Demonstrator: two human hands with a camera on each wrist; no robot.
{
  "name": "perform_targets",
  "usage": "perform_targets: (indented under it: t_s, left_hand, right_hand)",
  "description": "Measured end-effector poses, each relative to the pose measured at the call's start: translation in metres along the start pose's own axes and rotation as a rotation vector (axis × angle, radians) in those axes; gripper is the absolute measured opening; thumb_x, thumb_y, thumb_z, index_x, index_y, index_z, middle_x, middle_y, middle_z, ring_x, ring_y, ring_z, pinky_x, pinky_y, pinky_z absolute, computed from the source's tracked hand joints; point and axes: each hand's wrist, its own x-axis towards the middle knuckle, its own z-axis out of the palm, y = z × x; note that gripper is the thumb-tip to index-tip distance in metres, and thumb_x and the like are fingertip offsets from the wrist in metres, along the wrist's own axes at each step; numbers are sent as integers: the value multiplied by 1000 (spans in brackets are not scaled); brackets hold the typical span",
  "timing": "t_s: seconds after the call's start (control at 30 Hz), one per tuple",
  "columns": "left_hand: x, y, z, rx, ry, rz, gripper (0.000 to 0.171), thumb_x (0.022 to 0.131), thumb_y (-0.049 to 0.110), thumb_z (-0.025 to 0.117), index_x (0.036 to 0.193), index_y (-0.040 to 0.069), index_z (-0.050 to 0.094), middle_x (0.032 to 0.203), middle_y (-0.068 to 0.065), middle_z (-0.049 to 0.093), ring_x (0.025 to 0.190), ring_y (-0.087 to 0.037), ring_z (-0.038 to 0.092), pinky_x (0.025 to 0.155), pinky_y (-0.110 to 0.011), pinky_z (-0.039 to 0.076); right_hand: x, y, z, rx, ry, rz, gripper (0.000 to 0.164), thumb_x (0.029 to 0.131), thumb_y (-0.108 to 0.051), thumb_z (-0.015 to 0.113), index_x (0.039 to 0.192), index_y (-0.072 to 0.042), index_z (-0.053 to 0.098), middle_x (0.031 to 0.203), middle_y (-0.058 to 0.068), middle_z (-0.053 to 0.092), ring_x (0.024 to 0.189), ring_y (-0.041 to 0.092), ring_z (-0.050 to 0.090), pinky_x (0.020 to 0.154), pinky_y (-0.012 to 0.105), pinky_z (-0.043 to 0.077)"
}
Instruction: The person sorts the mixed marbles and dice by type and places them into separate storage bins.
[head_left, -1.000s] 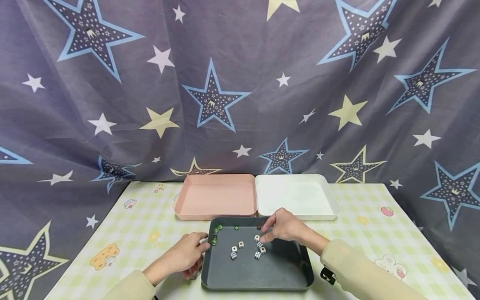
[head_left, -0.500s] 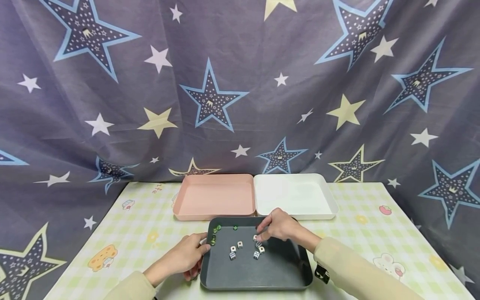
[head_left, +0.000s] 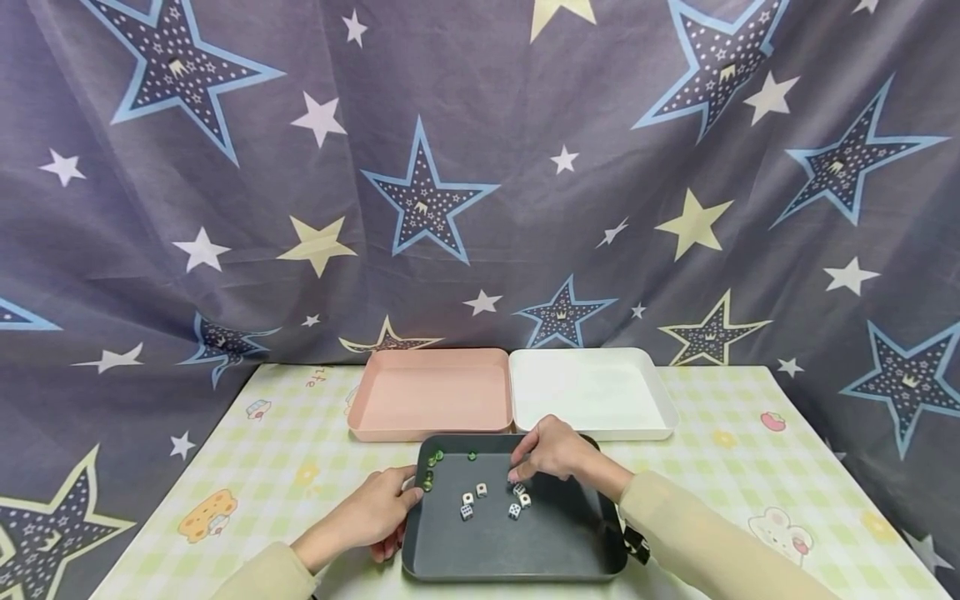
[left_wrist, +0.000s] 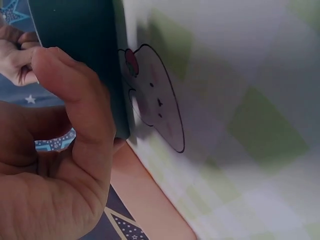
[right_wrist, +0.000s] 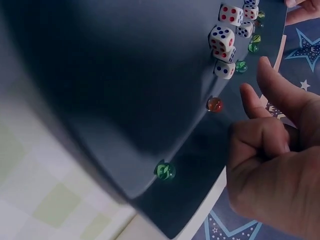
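My left hand (head_left: 372,510) grips the left rim of the dark grey tray (head_left: 517,550), with the thumb at its edge; the left wrist view shows curled fingers (left_wrist: 90,105) beside the tray wall. Over the tray's far right part is my right hand (head_left: 557,450), thumb and index finger bent toward several white dice (head_left: 520,490). The right wrist view shows a gap between its fingertips, with nothing between them. There, the nearest die (right_wrist: 224,70), a reddish marble (right_wrist: 214,104) and a green marble (right_wrist: 165,171) lie apart from the hand; in the head view the hand hides them.
More dice (head_left: 467,512) lie left of the tray's middle. Several green marbles (head_left: 428,476) sit along its left wall and far edge. Behind stand a pink tray (head_left: 435,392) and a white tray (head_left: 592,387), side by side, on a checked tablecloth (head_left: 285,467).
My right hand has shifted slightly left over the tray, and its fingers now cover a die and the reddish marble that showed earlier. The left hand has stayed at the rim.
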Motion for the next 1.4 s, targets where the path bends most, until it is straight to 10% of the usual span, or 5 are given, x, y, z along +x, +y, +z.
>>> perform_targets:
  t_s: [0.87,1.4]
  left_hand:
    - [6,-8,13,43,36,67,46,111,9,47,148,-17,37,49,-7,59,31,-12,52,29,-38,48]
    - [7,-13,14,57,47,84,41,111,9,45,144,-14,40,49,-6,58,31,-12,52,28,-38,46]
  right_hand:
    - [3,-4,4,-89,14,45,18,73,-12,97,76,-13,79,59,-3,63,45,8,22,41,22,20]
    - [7,-5,9,-176,18,30,22,71,-12,98,70,-14,76,68,-4,68,54,13,47,41,25,31]
